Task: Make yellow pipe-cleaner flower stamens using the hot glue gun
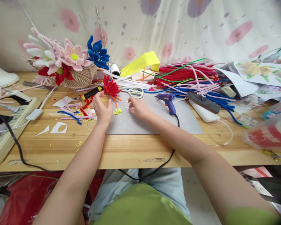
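My left hand (102, 108) is over the left edge of the grey cutting mat (145, 125), its thumb apart from its curled fingers. Just beyond it lies a red fuzzy flower (110, 86) with orange strips below; I see no grip on it. My right hand (138, 108) is low over the mat, fingertips drawn together at small pale bits too tiny to name. Between the hands sits a small crumpled yellow piece (117, 111). White-handled scissors (135, 92) lie behind my right hand. To its right rests a purple glue gun (169, 102).
Pipe cleaners (187, 75) in several colours pile up at the back. Fuzzy flowers (74, 57) stand in a woven basket (81, 76) at back left. Scraps (70, 114) litter the left, near a power strip (14, 125). The glue gun's black cord (170, 156) hangs over the front edge.
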### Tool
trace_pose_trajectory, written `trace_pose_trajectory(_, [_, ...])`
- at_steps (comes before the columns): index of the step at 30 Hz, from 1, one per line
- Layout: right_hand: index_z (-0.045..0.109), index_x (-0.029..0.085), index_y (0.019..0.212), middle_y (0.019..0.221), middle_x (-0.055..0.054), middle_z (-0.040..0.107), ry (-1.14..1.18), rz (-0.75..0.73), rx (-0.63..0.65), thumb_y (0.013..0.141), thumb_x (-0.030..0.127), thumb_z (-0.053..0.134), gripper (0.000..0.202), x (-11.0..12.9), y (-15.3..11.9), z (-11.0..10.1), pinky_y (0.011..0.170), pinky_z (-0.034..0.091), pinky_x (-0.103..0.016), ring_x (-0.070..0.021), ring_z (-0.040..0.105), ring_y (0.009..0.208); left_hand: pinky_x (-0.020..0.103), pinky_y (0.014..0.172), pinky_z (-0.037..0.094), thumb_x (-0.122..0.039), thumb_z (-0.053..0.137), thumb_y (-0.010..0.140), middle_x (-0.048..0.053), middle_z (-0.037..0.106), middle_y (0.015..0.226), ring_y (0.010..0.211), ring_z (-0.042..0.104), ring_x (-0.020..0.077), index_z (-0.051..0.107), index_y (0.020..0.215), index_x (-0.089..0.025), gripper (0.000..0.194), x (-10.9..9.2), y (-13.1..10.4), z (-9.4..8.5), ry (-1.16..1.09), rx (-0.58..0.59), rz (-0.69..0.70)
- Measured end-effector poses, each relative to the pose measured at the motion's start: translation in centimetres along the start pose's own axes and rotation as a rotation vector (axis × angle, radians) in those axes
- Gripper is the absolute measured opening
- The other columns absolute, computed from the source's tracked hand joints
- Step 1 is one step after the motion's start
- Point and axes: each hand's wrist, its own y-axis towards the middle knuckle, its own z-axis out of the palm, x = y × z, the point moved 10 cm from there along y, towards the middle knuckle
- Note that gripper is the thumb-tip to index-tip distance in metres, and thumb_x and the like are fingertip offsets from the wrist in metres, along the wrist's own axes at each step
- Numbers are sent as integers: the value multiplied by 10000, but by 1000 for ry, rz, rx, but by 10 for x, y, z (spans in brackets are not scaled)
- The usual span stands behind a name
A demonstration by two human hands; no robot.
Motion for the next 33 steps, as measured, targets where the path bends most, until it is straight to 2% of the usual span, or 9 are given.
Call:
trace_pose_trajectory(3, [460,191,1097,912,-72,680,-148,-19,-8,779,127,480,325,8,4,11,776,428,-348,-248,569,942,423,1008,337,-212,532,767,97,564,1137,1123,504,239,446,1103,-213,347,-4,0,-3,30,-15,23])
trace_pose_trajectory(7, [475,166,1118,897,-120,678,-215,-11,-16,807,95,402,327,11,7,18,770,425,-358,-260,579,914,426,1033,316,-156,508,740,101,556,1150,1148,486,241,456,1093,-205,360,-6,-1,-3,12,1,4])
trace_pose_trajectory(10, [473,172,1102,881,-108,681,-176,35,-41,803,104,404,314,6,7,11,750,428,-345,-252,593,905,417,1042,305,-133,484,734,107,551,1143,1146,486,237,461,1095,-192,366,-4,-1,0,-36,35,-17])
trace_pose_trajectory(15, [428,191,1075,850,-29,692,78,72,-86,748,122,466,336,-5,2,-12,725,440,-309,-202,622,839,402,1021,338,-142,464,766,100,561,1106,1126,502,226,471,1105,-188,342,-4,-2,11,-106,105,3])
trace_pose_trajectory(17, [416,196,1062,828,-14,693,160,64,-95,733,123,484,344,-8,-1,-19,723,444,-304,-189,630,811,372,973,393,-174,459,800,87,586,1053,1054,544,201,497,1069,-184,272,-10,-6,21,-140,175,44])
trace_pose_trajectory(19, [408,204,1047,827,-8,692,210,46,-103,731,136,502,337,-9,-5,-24,726,448,-303,-183,635,811,336,905,447,-225,469,827,74,607,1018,967,580,174,523,1035,-182,219,-20,-14,37,-192,309,78])
trace_pose_trajectory(23, [401,216,1026,838,0,692,247,24,-96,738,148,526,321,-9,-15,-26,736,454,-294,-163,639,806,275,755,503,-237,610,749,69,619,1045,939,597,164,560,1045,-182,305,-42,-36,65,-264,568,128])
trace_pose_trajectory(28, [395,214,1038,840,6,691,214,-11,-94,753,164,533,320,-12,-23,-24,742,452,-279,-145,641,814,293,768,496,-144,608,735,32,670,959,837,633,151,599,1052,-215,324,-46,-46,73,-206,648,73])
trace_pose_trajectory(33, [390,215,1004,831,-1,685,271,-1,-94,739,158,533,306,-16,-27,-25,745,451,-291,-159,639,799,295,758,490,-212,636,726,31,686,980,845,645,160,594,1095,-226,372,-43,-49,74,-187,644,26])
